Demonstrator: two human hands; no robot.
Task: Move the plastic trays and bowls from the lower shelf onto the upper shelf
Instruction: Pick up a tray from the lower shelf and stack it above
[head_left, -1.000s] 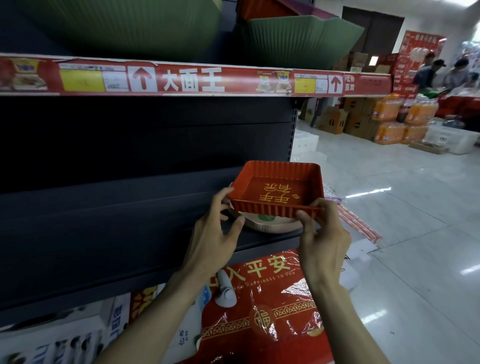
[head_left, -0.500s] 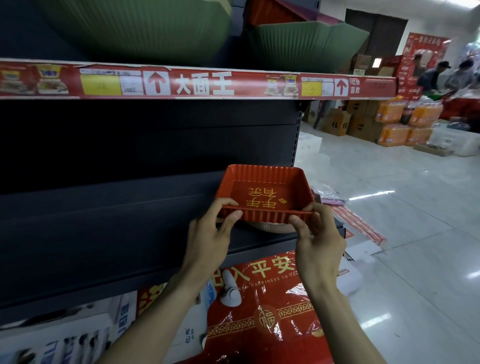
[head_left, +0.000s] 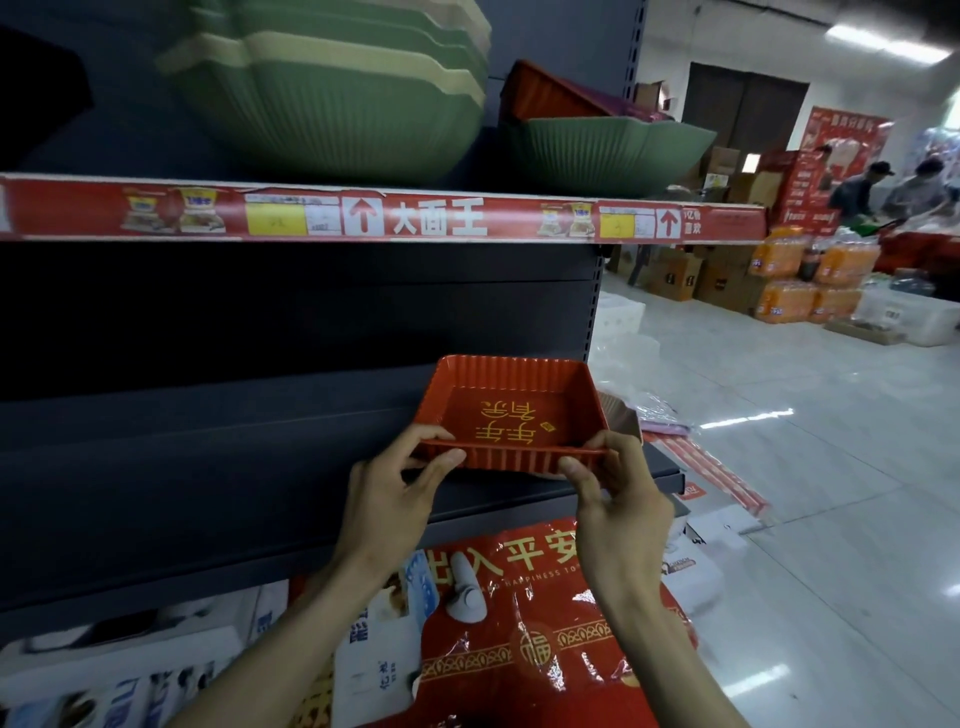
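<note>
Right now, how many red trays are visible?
2: held tray in left hand and right hand; upper tray behind the green bowl. Others may be hidden.

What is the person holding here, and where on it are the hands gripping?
A red plastic tray, held at its near rim: the left hand pinches the left corner, the right hand the right corner.
</note>
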